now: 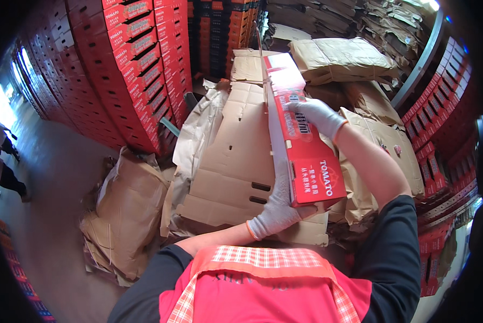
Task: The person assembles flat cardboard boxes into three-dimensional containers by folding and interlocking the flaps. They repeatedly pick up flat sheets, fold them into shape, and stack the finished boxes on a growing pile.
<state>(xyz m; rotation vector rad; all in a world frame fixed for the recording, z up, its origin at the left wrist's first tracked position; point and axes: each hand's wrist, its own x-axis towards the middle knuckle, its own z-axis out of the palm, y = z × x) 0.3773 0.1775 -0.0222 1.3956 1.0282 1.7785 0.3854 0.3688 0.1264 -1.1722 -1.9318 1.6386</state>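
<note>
A red printed cardboard box [306, 161], long and narrow from this angle, is tilted up over a stack of flat brown cardboard sheets [230, 156]. My left hand [276, 215], in a pale grey glove with an orange cuff, grips its near lower corner, with the fingers along the left side. On the box's upper part, my gloved right hand [319, 116] holds the right edge, its fingers curled onto the red panel. The box's inside and underside are hidden from here.
Tall stacks of red boxes [139, 64] rise at the left; more red boxes [446, 113] stand at the right. Paper-wrapped bundles [343, 56] lie behind the sheets. Another brown paper-wrapped bundle [131, 210] sits at the left. Someone's leg [10, 180] shows at the far left.
</note>
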